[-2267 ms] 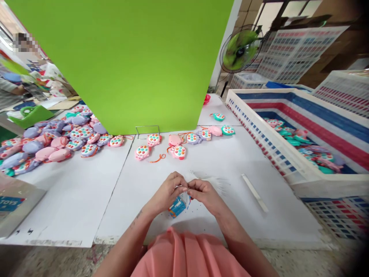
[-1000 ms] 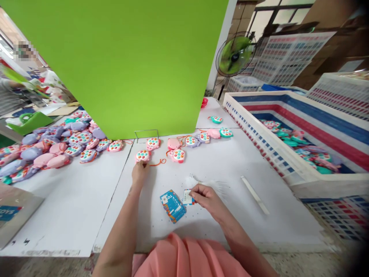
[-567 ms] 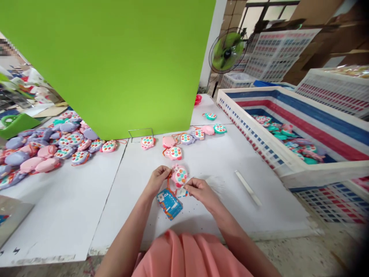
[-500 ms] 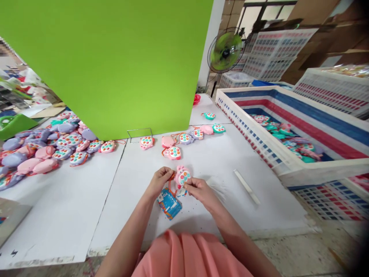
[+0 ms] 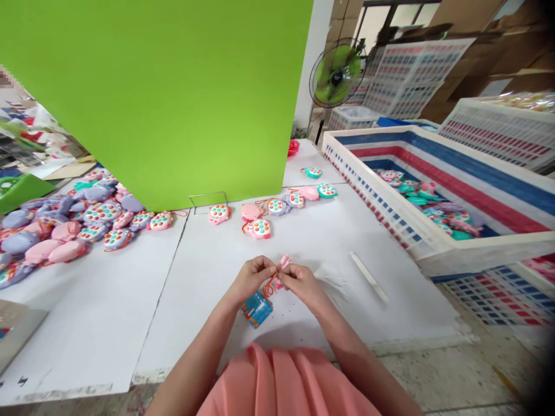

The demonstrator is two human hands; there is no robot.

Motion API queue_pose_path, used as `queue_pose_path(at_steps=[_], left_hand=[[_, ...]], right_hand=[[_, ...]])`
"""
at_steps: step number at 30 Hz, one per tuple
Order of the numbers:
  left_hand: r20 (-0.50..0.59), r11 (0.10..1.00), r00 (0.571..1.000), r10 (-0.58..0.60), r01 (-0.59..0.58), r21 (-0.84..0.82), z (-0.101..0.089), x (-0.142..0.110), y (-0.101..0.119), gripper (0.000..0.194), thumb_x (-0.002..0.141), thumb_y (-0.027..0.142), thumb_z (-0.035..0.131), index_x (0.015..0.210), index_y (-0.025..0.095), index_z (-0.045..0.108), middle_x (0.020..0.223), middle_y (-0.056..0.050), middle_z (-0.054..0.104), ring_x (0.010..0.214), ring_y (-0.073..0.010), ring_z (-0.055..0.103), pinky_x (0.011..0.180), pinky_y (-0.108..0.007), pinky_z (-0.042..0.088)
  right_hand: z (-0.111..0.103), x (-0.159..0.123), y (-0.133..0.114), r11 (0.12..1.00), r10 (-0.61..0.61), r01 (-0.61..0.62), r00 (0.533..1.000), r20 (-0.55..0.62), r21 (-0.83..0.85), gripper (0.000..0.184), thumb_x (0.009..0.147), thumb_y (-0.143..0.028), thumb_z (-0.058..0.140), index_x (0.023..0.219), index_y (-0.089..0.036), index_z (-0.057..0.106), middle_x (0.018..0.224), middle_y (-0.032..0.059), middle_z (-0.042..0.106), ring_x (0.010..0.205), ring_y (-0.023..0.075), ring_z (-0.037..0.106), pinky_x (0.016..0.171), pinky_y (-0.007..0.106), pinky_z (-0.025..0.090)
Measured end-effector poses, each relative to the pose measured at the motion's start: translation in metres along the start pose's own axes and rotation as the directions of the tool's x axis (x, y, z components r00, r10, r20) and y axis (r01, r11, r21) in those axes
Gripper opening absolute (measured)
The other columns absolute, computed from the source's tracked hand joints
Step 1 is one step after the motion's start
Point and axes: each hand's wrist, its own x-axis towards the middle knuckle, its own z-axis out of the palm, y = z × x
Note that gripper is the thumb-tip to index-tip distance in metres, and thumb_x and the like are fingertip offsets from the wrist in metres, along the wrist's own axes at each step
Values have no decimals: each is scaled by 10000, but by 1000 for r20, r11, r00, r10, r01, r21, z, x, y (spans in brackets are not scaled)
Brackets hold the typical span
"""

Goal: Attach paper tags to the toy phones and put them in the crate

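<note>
The left hand (image 5: 251, 280) and right hand (image 5: 303, 283) meet at the fingertips, pinching an orange cord (image 5: 269, 286) and a pink toy (image 5: 282, 267) that stands edge-on just above them, its button face no longer showing as it did a moment before. A blue card (image 5: 256, 309) lies on the white counter (image 5: 347, 323) just below the hands, its print too small to read

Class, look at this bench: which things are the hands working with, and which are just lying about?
Working with: left hand, right hand, pink toy on its orange cord, blue printed card.

Lying about: white strip, heaped toys, toys in the striped crate, electric fan.
</note>
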Motion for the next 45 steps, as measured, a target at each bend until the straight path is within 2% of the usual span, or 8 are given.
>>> queue_pose_path(at_steps=[5,9,16,20,28,36,40,45], left_hand=[[-88,993,996,31,-21,115,5,-1,3,207,731,329,680,787,131,666,711,-30,677,670,-147,607,673,-270,470],[-108,925,972,211,-163,344,6,-5,12,138,782,266,629,848,177,712,835,-47,709,788,-176,638,756,-290,486],[159,719,899,408,-423,551,7,-12,31,260,883,239,505,1085,255,667,1005,-55,690,996,-192,574,907,-350,443],[247,593,859,448,-493,637,7,-16,36,299,895,260,492,1167,281,615,1160,-74,602,1097,-204,495,955,-389,403],[445,207,817,367,-538,817,19,-27,42,233,901,231,482,1000,288,685,913,-55,609,917,-188,465,840,-351,373],[551,56,759,347,-603,796,28,-27,32,213,901,177,470,992,226,657,936,-59,619,932,-188,485,849,-363,381],[498,196,775,389,-598,777,33,-29,31,204,898,180,476,916,222,675,938,-53,632,936,-181,514,845,-353,410],[153,782,900,408,-431,449,26,-27,33,165,862,267,555,872,212,710,901,-61,655,855,-162,592,786,-294,471]], right_hand=[[-1,-3,-6,999,-15,16,1000,-16,49,237,740,-374,598,622,-171,561,527,-38,503,489,90,416,481,222,308],[0,-6,-11,975,15,-15,1000,5,220,252,730,-420,629,783,-180,574,565,-39,516,473,84,403,426,214,228],[0,-8,-10,938,40,-73,994,104,339,293,736,-441,642,799,-163,574,580,-34,553,409,48,295,404,215,160],[-1,-8,-9,893,74,-119,990,119,434,299,703,-428,685,788,-161,580,563,-34,549,437,62,386,418,210,216],[0,-7,-9,790,201,-238,971,128,565,319,563,-363,794,703,-150,602,611,-36,548,508,78,466,500,227,359],[0,-5,-6,829,196,-206,978,75,520,196,547,-268,728,682,-157,638,664,-5,611,585,117,507,528,234,377],[0,-4,-2,875,150,-163,987,64,455,151,578,-257,683,681,-156,641,655,-3,612,591,123,505,543,241,374],[-1,-5,-1,988,-52,64,995,-84,143,102,640,-266,667,678,-171,658,683,-1,598,624,134,507,584,258,377]])
